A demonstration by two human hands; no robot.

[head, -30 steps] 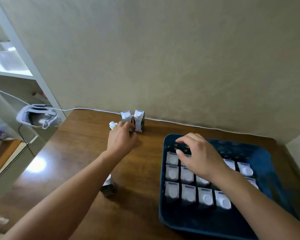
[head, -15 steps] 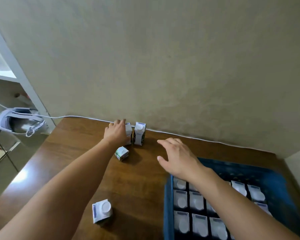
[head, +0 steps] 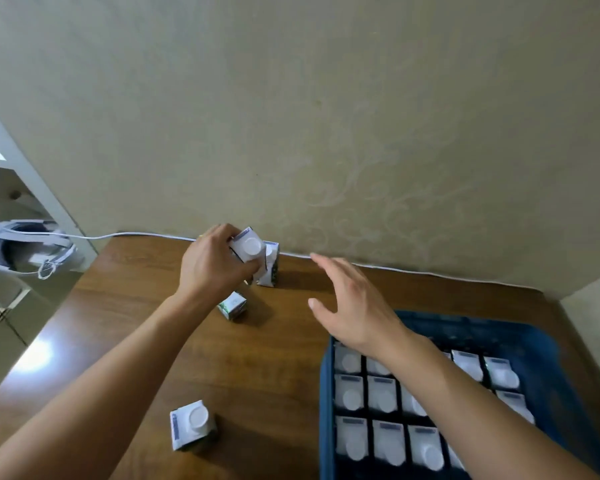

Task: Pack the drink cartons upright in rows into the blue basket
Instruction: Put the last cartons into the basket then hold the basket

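My left hand (head: 211, 268) grips a small white drink carton (head: 248, 248) with a round cap, lifted and tilted near the wall. Behind it a second carton (head: 270, 268) stands upright on the brown table. A third carton (head: 232, 305) lies on its side just below my left hand. Another carton (head: 190, 424) stands alone near the front. My right hand (head: 352, 304) hovers open over the table, fingers spread, between the cartons and the blue basket (head: 326, 393). The basket at the lower right holds several upright cartons in rows.
A beige wall rises straight behind the table, with a white cable (head: 142, 234) running along its base. A white headset (head: 21, 251) rests off the table's far left corner beside a white shelf frame (head: 32, 174).
My left hand has closed on one of the cartons by the wall and raised it. My right hand moved off the basket toward the cartons. The view shifted upward and left.
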